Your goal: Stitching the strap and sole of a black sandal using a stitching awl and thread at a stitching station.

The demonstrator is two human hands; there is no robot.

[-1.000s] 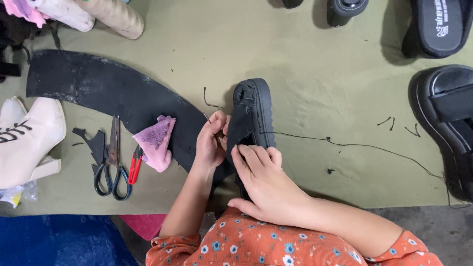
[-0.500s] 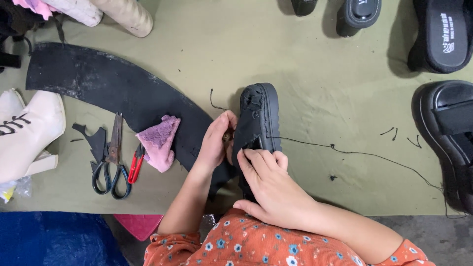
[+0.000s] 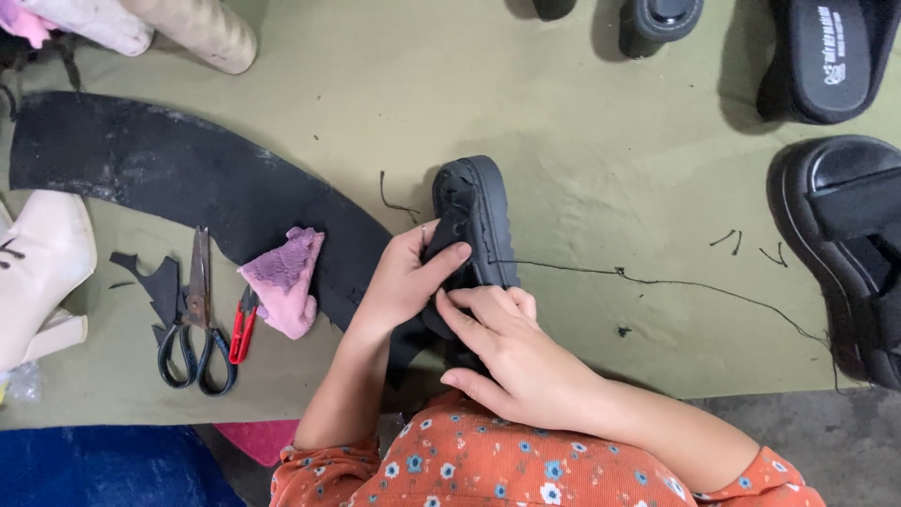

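A black chunky-soled shoe [image 3: 479,211] lies on its side on the olive-green cloth [image 3: 582,122], toe pointing away from me. My left hand [image 3: 405,277] grips its near end, thumb pressed across the upper. My right hand [image 3: 511,347] covers the heel end, fingers pinching at the edge of the sole. A long black thread [image 3: 657,282] runs from the shoe out to the right across the cloth.
A curved black sheet of sole material [image 3: 178,178] lies left, with a pink fuzzy scrap [image 3: 284,282], black scissors [image 3: 195,319] and red snips [image 3: 242,324] by it. A cream high-heeled boot [image 3: 42,272] sits far left. Black sandals [image 3: 845,244] line the right and top edges.
The view has shifted slightly. My left thumb has slid across the shoe's upper and my right fingers have moved up along the sole; the shoe stays in place.
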